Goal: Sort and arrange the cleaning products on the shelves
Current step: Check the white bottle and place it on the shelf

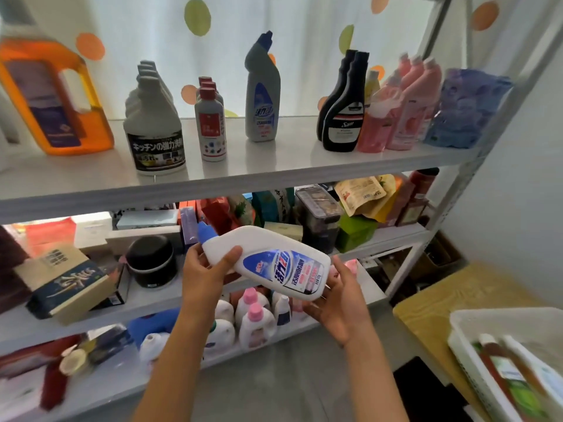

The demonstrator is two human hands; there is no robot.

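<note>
Holding white toilet-cleaner btl [268, 263] sideways, left hand [204, 269] gripping neck, right hand [338, 303] cupping base. Next, prob: stand beside matching btl [262, 95] on top shelf [274, 166].

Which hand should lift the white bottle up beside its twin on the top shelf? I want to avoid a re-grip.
Probably the left hand: it grips the white bottle round its neck, below the blue cap. The right hand only cups the base. The matching bottle has shelf room on both sides.
</note>
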